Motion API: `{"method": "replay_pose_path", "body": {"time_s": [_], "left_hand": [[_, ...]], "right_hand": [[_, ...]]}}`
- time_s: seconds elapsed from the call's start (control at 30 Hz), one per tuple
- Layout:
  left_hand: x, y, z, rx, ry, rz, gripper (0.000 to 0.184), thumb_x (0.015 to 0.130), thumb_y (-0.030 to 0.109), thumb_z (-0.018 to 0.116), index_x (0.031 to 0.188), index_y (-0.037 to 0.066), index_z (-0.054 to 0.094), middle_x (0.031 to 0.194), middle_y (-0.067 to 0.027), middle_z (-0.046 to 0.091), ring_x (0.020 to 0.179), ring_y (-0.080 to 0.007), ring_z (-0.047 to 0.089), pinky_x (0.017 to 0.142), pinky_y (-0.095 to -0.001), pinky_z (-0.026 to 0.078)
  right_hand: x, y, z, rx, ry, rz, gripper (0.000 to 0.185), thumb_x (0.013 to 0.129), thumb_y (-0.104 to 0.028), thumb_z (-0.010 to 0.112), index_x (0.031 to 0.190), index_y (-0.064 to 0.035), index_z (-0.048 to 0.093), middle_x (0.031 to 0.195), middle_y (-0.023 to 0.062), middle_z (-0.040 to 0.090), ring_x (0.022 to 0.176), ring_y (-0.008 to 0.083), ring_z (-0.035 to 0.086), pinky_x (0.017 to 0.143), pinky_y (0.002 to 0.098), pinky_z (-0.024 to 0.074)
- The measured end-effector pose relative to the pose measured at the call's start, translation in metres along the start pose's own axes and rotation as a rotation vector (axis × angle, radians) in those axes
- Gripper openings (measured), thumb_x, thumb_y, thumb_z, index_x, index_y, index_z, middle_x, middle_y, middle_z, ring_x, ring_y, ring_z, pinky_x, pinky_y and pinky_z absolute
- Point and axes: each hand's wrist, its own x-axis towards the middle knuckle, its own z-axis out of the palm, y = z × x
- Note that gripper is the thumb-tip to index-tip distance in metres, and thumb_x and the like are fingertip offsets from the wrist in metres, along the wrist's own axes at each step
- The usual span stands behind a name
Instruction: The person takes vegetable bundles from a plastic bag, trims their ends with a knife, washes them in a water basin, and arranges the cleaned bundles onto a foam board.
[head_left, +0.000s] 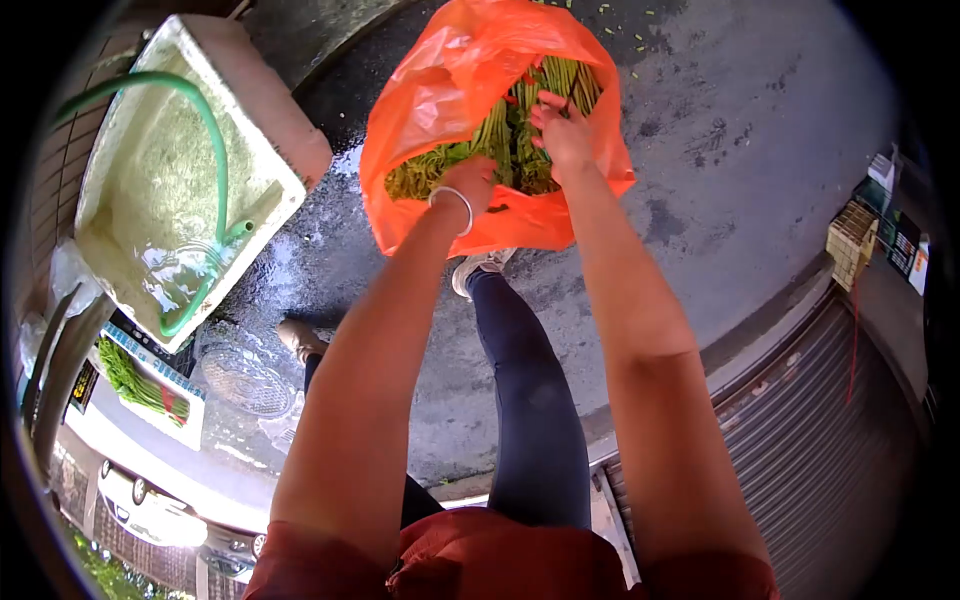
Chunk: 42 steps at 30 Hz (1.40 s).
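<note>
An orange plastic bag [425, 105] stands on the wet floor with its mouth wide open. Bunches of long-stemmed leafy greens [570, 80] fill it, stems toward the far right, leaves toward the near left. My left hand [470, 185], a pale bangle at the wrist, reaches into the bag's mouth, fingers curled into the leaves and partly hidden. Over the stems is my right hand [564, 138], its fingers bent and apart, at the greens with nothing visible in its grasp. Small red bits show among the stems near the right fingertips.
A white basin [150, 190] at left holds water and a green hose [215, 130]. Below it, another bunch of greens [140, 385] lies in a white box. A ribbed shutter [820, 440] and a yellowish crate [850, 240] are at right. Plant scraps dot the floor.
</note>
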Motion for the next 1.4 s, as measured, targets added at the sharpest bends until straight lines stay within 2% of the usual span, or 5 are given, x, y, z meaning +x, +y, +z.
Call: {"method": "replay_pose_path", "body": {"time_s": [0.17, 0.4, 0.5, 0.83, 1.4], "left_hand": [[0.058, 0.028, -0.046, 0.378, -0.014, -0.323, 0.045, 0.081, 0.018, 0.05, 0.123, 0.006, 0.041, 0.101, -0.0153, 0.06, 0.1, -0.0302, 0.054, 0.086, -0.0354, 0.042], [0.095, 0.05, -0.081, 0.507, 0.695, 0.407, 0.04, 0.073, 0.002, 0.055, 0.111, 0.003, 0.041, 0.091, -0.0146, 0.056, 0.078, -0.0265, 0.058, 0.064, -0.0339, 0.048], [0.073, 0.047, -0.04, 0.365, 0.024, 0.059, 0.035, 0.076, 0.01, 0.056, 0.107, 0.0, 0.043, 0.1, -0.0169, 0.053, 0.092, -0.0277, 0.056, 0.075, -0.0336, 0.047], [0.163, 0.006, 0.001, -0.317, 0.256, -0.466, 0.12, 0.051, 0.056, 0.077, 0.129, -0.007, 0.01, 0.112, -0.0242, 0.046, 0.103, -0.0245, 0.049, 0.087, -0.0362, 0.04], [-0.02, 0.137, -0.081, -0.666, 0.058, 0.045, 0.061, 0.053, 0.008, 0.083, 0.104, 0.0, 0.05, 0.099, -0.004, 0.061, 0.09, -0.0116, 0.058, 0.08, -0.0279, 0.048]], "right_hand": [[0.063, -0.004, -0.031, -0.551, 0.0, -0.388, 0.021, 0.085, -0.017, 0.053, 0.1, -0.0054, 0.061, 0.085, 0.004, 0.063, 0.071, 0.0119, 0.054, 0.063, 0.0265, 0.043], [0.112, 0.033, -0.006, -0.339, -0.191, -0.253, 0.018, 0.086, -0.016, 0.052, 0.101, -0.009, 0.059, 0.089, 0.003, 0.061, 0.075, 0.0132, 0.056, 0.062, 0.0304, 0.0459], [0.136, 0.074, 0.017, -0.538, -0.052, -0.189, 0.02, 0.086, -0.022, 0.051, 0.101, -0.0098, 0.056, 0.1, 0.0061, 0.059, 0.092, 0.017, 0.056, 0.073, 0.0345, 0.0443], [0.128, 0.083, 0.017, 0.036, -0.135, 0.185, 0.026, 0.087, -0.022, 0.051, 0.108, -0.0065, 0.052, 0.095, 0.0053, 0.056, 0.081, 0.0167, 0.053, 0.07, 0.032, 0.0435], [-0.104, -0.035, -0.004, 0.226, -0.004, -0.085, 0.023, 0.081, -0.009, 0.063, 0.101, 0.0025, 0.061, 0.082, 0.0014, 0.06, 0.071, 0.0045, 0.05, 0.064, 0.0193, 0.0419]]}}
